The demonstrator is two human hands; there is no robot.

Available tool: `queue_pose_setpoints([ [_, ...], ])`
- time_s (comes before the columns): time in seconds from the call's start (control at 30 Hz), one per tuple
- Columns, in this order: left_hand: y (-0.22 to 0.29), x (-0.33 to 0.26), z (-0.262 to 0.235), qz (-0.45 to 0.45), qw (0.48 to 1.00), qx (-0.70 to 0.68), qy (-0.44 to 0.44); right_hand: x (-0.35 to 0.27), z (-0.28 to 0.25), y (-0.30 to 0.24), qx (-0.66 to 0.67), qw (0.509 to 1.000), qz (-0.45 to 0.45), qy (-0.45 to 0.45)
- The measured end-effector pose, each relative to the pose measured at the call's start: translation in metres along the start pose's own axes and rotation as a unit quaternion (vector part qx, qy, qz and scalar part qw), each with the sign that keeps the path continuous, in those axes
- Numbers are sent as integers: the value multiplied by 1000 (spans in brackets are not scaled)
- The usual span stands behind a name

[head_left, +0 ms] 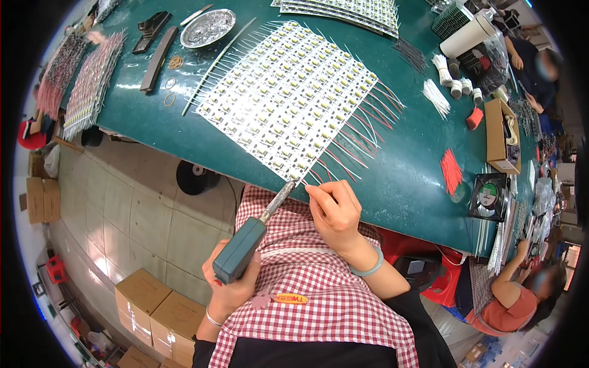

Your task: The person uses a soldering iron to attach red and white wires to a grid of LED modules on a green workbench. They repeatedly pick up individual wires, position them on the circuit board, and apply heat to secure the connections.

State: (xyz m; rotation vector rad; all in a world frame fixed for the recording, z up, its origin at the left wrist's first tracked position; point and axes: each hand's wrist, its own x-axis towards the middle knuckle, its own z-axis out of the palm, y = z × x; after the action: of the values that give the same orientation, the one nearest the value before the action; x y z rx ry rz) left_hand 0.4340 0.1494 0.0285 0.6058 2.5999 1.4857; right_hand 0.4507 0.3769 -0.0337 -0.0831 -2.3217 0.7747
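My left hand point(236, 293) is closed around the dark green handle of a soldering iron point(240, 248). Its metal tip reaches the near corner of a white circuit board panel point(245, 110), which carries rows of small yellow parts. Thumb and forefinger of my right hand point(336, 211) pinch the end of a thin wire point(305, 182) at that same corner, close to the iron's tip. Red and white wires point(353, 138) stick out along the panel's right edge, and pale wires line its upper left edge. Where the tip meets the board is too small to make out.
A round metal dish point(208, 29) and a dark curved bar point(159, 58) lie left of the panel on the green table point(405, 190). Red wires point(451, 172), white wires point(436, 98) and a solder spool point(489, 195) lie right. Co-workers sit along the right side.
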Motion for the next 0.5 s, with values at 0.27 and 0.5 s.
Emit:
queue_pose_setpoints([
  [0.27,-3,0,2,-14,1000,-1,-12,0,0,-1,1,1000,2,0],
  [0.5,-2,2,2,10,1000,28,-9,0,-1,-1,4,1000,5,-3],
])
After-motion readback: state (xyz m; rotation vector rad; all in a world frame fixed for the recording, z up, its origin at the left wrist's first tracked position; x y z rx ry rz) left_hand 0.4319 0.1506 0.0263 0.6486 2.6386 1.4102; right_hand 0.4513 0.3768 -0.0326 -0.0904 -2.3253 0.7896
